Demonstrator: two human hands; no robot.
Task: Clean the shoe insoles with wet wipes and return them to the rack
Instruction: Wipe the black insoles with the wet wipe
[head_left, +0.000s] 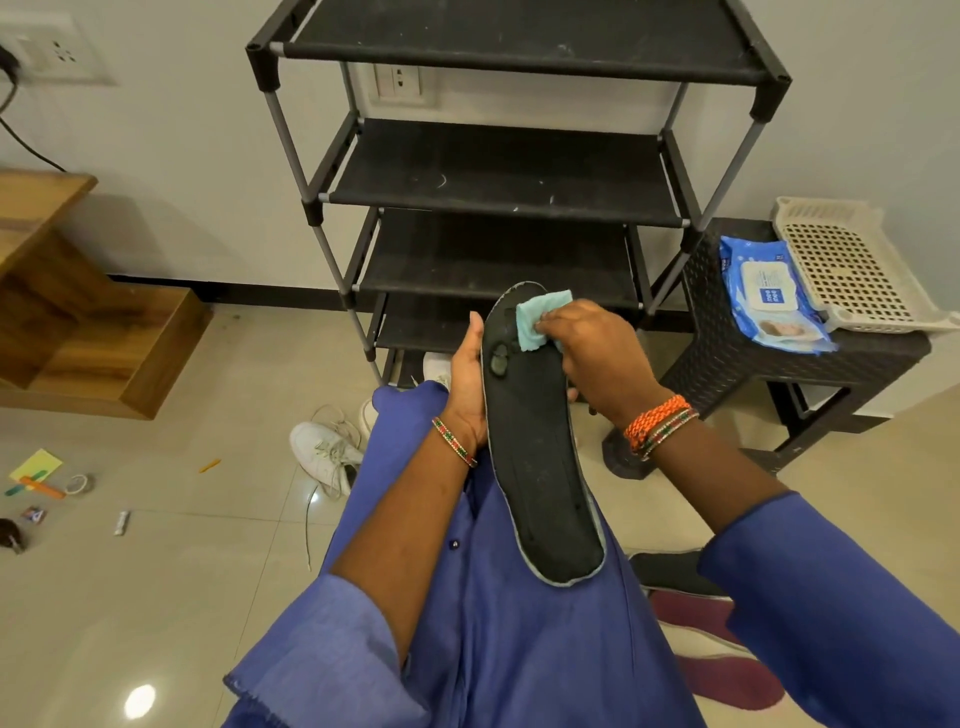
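White sneaker (324, 453) (laces loose) on tiled floor (171, 571); perforated basket (852, 270) atop dark stool (810, 358); wooden steps (78, 322) at left.

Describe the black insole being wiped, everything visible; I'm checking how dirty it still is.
The insole is long, black and matte, foam-like, with a thin grey edge. It is held lengthwise, toe end toward the rack, heel end over the lap. The left hand grips its left edge; the right hand presses a light blue wipe on the toe area. Two small glossy, raised-looking spots sit below the wipe.
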